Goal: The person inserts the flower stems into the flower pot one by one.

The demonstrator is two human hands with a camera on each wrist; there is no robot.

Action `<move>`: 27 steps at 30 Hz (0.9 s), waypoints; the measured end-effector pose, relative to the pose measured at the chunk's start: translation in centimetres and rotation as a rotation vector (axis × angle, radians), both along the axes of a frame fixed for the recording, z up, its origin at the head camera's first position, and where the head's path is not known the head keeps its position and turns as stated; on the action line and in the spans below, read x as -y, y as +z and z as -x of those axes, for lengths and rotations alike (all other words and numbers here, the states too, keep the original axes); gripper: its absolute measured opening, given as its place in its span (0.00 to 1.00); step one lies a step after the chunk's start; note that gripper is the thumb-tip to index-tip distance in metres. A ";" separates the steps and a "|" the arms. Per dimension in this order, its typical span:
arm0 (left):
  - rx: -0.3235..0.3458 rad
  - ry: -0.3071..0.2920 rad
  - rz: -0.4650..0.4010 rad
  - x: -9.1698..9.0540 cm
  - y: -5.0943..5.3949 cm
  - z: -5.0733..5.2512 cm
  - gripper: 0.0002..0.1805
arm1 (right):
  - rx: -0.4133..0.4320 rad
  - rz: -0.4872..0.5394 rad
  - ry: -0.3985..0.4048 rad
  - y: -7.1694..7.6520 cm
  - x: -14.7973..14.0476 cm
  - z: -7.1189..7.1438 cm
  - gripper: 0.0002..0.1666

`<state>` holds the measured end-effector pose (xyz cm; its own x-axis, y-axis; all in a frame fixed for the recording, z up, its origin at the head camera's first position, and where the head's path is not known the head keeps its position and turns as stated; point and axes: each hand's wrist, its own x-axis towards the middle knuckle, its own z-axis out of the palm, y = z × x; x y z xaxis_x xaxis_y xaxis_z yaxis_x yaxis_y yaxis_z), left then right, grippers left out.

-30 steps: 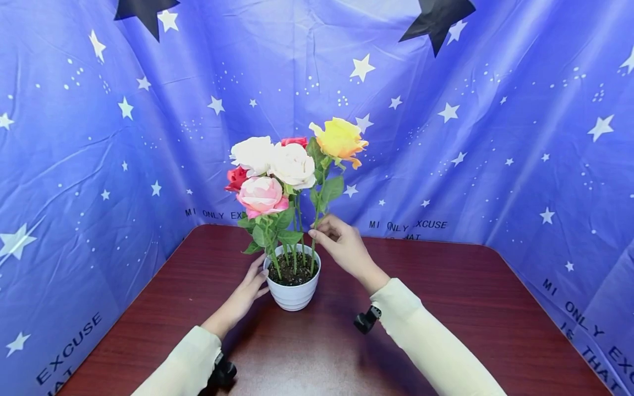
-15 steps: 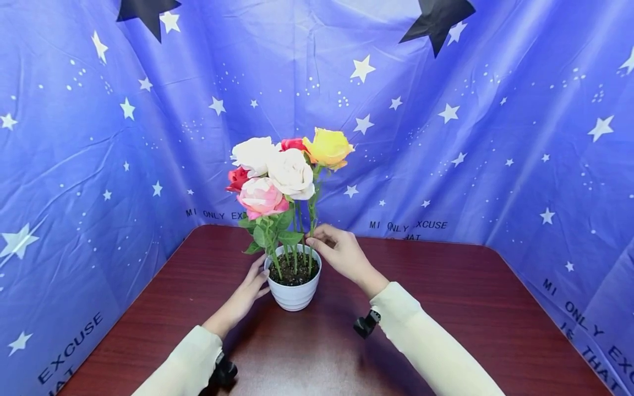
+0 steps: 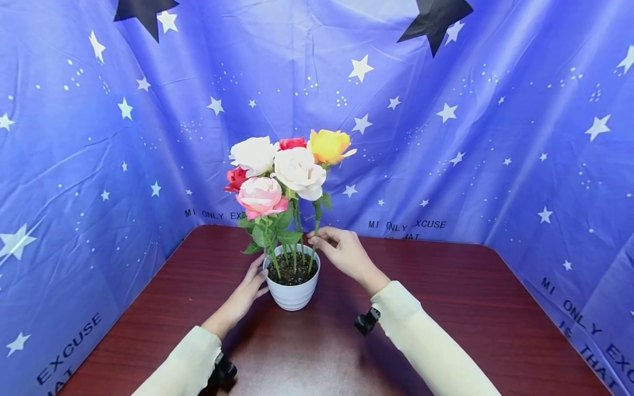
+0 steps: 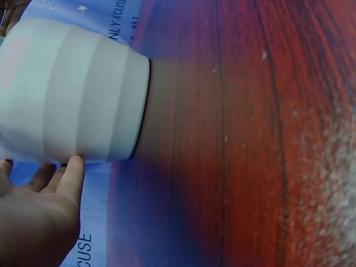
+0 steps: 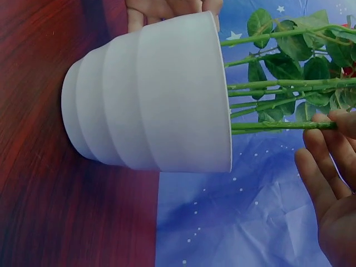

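A white ribbed flowerpot (image 3: 292, 297) filled with dark soil stands upright mid-table. My left hand (image 3: 245, 291) rests against its left side, the fairly straight fingertips touching the wall in the left wrist view. Thumb and fingers of my right hand (image 3: 342, 250) pinch a green rose stem (image 5: 278, 125) above the pot's right rim. That stem leads up to the yellow rose (image 3: 329, 147), partly behind a white rose (image 3: 299, 173). Another white rose (image 3: 253, 155), a pink rose (image 3: 262, 197) and two red roses, one at left (image 3: 236, 179) and one behind (image 3: 292, 143), fill the pot.
The pot is on a dark red wooden table (image 3: 446, 308). A blue cloth with stars (image 3: 421, 137) hangs around its back and sides. Green leaves (image 3: 260, 236) spread over the pot's left rim. A black device (image 3: 366, 322) is strapped at my right wrist.
The yellow rose has dropped lower and turned, its stem still in my right hand, which is slightly lower. The front white rose has shifted right. My left hand stays at the pot.
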<state>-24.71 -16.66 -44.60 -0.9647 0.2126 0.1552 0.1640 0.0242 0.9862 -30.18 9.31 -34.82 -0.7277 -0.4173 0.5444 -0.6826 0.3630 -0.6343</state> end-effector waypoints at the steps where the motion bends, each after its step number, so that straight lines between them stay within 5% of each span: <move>1: -0.001 0.000 0.001 0.0 0.0 0.0 0.32 | 0.007 0.001 0.003 0.0 0.0 0.0 0.09; 27: 0.003 0.002 0.006 0.1 0.0 0.0 0.32 | 0.056 0.022 -0.027 -1.0 1.2 0.8 0.06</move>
